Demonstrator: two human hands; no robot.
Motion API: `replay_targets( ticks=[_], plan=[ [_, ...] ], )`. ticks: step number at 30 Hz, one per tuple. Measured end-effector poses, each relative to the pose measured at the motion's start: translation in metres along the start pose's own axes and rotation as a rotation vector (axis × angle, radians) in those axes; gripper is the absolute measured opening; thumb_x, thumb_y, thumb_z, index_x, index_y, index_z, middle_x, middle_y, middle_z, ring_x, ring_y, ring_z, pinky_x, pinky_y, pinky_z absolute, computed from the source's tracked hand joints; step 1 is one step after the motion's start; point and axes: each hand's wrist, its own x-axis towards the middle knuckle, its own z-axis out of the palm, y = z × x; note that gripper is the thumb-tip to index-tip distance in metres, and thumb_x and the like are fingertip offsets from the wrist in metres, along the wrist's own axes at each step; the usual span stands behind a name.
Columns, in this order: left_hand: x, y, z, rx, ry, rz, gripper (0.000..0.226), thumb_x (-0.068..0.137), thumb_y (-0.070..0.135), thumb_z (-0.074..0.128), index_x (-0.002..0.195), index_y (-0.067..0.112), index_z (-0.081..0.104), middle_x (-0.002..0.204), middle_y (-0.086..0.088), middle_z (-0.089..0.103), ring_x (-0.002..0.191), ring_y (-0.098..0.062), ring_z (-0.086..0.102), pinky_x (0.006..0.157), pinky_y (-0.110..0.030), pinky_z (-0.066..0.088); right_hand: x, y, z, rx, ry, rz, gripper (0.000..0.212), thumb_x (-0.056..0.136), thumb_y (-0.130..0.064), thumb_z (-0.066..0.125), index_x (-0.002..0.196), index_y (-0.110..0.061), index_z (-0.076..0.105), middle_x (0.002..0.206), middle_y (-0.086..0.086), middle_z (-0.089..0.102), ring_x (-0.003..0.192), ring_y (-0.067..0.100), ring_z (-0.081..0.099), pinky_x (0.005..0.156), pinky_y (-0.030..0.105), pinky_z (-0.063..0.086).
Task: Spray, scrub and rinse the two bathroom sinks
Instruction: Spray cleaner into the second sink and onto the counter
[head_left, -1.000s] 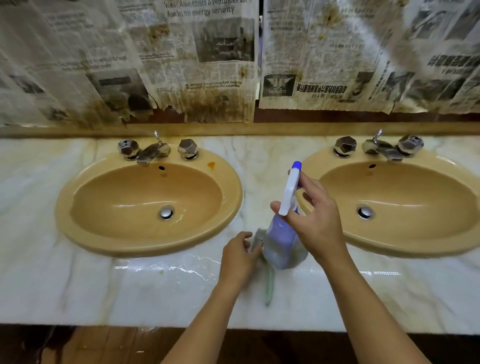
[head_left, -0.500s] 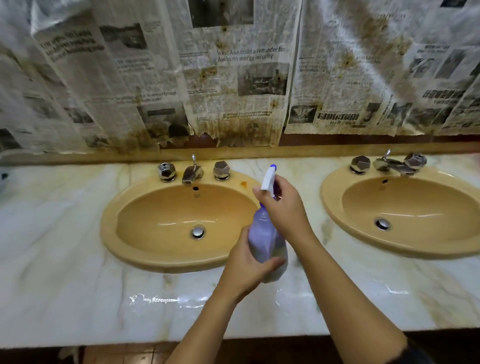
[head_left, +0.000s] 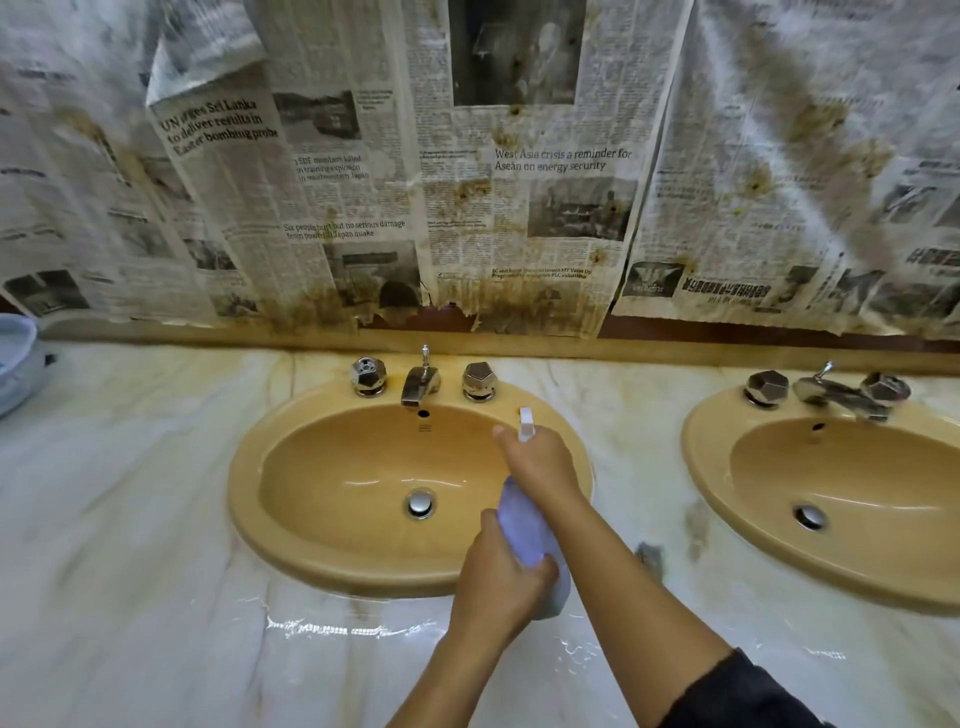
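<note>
Two tan oval sinks sit in a marble counter. The left sink (head_left: 332, 483) is in front of me, the right sink (head_left: 852, 499) at the right edge. A pale purple spray bottle (head_left: 524, 525) with a white nozzle hangs over the left sink's right rim. My right hand (head_left: 540, 462) grips its neck and trigger, nozzle pointing away toward the taps. My left hand (head_left: 498, 577) holds the bottle's body from below.
Chrome taps (head_left: 421, 382) with faceted knobs stand behind the left sink, another set (head_left: 831, 392) behind the right. Stained newspaper (head_left: 467, 182) covers the wall. The marble counter (head_left: 130, 519) is wet at the front. A pale blue tub (head_left: 15, 358) sits far left.
The view has swung left, centring the left sink. The bottle has moved from between the sinks to over the left sink's right rim, and my left hand has taken hold of its body.
</note>
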Motion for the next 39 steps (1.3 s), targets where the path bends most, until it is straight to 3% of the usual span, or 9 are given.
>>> replay_targets(
  ticks=[5, 8, 16, 21, 24, 29, 32, 35, 39],
  plan=[
    [0.010, -0.002, -0.002, 0.050, -0.003, 0.007, 0.034, 0.080, 0.032, 0.060, 0.105, 0.026, 0.038, 0.097, 0.004, 0.060, 0.093, -0.023, 0.063, 0.071, -0.032, 0.048, 0.006, 0.004, 0.005, -0.044, 0.018, -0.026, 0.013, 0.097, -0.033, 0.047, 0.089, -0.023, 0.052, 0.074, 0.007, 0.066, 0.077, 0.032, 0.065, 0.069, 0.037, 0.053],
    [0.013, -0.005, -0.005, 0.031, -0.056, -0.015, 0.037, 0.079, 0.036, 0.062, 0.106, 0.025, 0.038, 0.098, 0.003, 0.062, 0.090, -0.021, 0.063, 0.077, -0.036, 0.054, 0.007, 0.003, 0.007, -0.074, 0.039, 0.006, 0.018, 0.098, -0.028, 0.046, 0.088, -0.018, 0.056, 0.066, 0.004, 0.060, 0.068, 0.028, 0.060, 0.053, 0.028, 0.039],
    [0.022, -0.007, -0.025, 0.050, -0.119, 0.000, 0.039, 0.082, 0.032, 0.062, 0.110, 0.025, 0.035, 0.099, 0.000, 0.060, 0.091, -0.023, 0.061, 0.066, -0.030, 0.044, 0.011, -0.009, 0.013, -0.082, -0.013, 0.101, 0.029, 0.091, -0.015, 0.049, 0.063, -0.012, 0.041, 0.055, 0.002, 0.043, 0.055, 0.022, 0.044, 0.053, 0.029, 0.031],
    [0.029, -0.004, -0.040, 0.079, -0.159, 0.015, 0.043, 0.074, 0.040, 0.058, 0.110, 0.023, 0.043, 0.101, 0.000, 0.063, 0.094, -0.023, 0.063, 0.066, -0.030, 0.044, 0.015, -0.014, 0.012, -0.028, -0.020, 0.108, 0.025, 0.085, -0.013, 0.055, 0.065, -0.012, 0.041, 0.062, 0.005, 0.042, 0.061, 0.025, 0.041, 0.059, 0.030, 0.031],
    [0.031, -0.007, -0.040, 0.101, -0.150, 0.020, 0.040, 0.076, 0.038, 0.059, 0.108, 0.023, 0.039, 0.099, 0.000, 0.061, 0.093, -0.024, 0.061, 0.063, -0.030, 0.041, 0.016, -0.013, 0.016, -0.051, 0.022, 0.085, 0.005, 0.087, -0.009, 0.048, 0.084, -0.010, 0.052, 0.063, 0.005, 0.045, 0.058, 0.023, 0.042, 0.054, 0.028, 0.030],
    [0.030, -0.009, -0.037, 0.112, -0.140, 0.004, 0.038, 0.077, 0.035, 0.056, 0.109, 0.022, 0.039, 0.102, 0.000, 0.062, 0.092, -0.023, 0.062, 0.063, -0.030, 0.044, 0.021, -0.008, 0.023, -0.110, 0.058, 0.073, 0.019, 0.095, -0.024, 0.051, 0.079, -0.013, 0.049, 0.063, 0.002, 0.049, 0.068, 0.028, 0.051, 0.057, 0.029, 0.034],
    [0.032, -0.006, -0.044, 0.098, -0.153, 0.005, 0.044, 0.071, 0.040, 0.052, 0.111, 0.023, 0.042, 0.102, 0.001, 0.063, 0.093, -0.021, 0.063, 0.071, -0.033, 0.050, 0.023, -0.010, 0.019, -0.001, -0.038, 0.064, 0.026, 0.093, -0.027, 0.059, 0.073, -0.014, 0.046, 0.061, 0.002, 0.047, 0.063, 0.025, 0.049, 0.062, 0.030, 0.036],
    [0.038, -0.006, -0.052, 0.093, -0.161, 0.049, 0.047, 0.068, 0.045, 0.052, 0.108, 0.023, 0.044, 0.099, 0.002, 0.062, 0.093, -0.020, 0.063, 0.077, -0.037, 0.053, 0.023, -0.015, 0.008, 0.170, -0.151, 0.060, 0.028, 0.085, -0.015, 0.063, 0.067, -0.018, 0.042, 0.061, 0.002, 0.044, 0.060, 0.021, 0.046, 0.060, 0.030, 0.035],
    [0.046, -0.008, -0.054, 0.085, -0.187, 0.063, 0.044, 0.069, 0.043, 0.056, 0.106, 0.024, 0.044, 0.099, 0.003, 0.062, 0.093, -0.019, 0.062, 0.082, -0.040, 0.054, 0.024, -0.014, 0.004, 0.328, -0.228, 0.006, 0.022, 0.068, -0.013, 0.061, 0.083, -0.018, 0.045, 0.072, 0.015, 0.037, 0.061, 0.018, 0.044, 0.057, 0.026, 0.036]
  ],
)
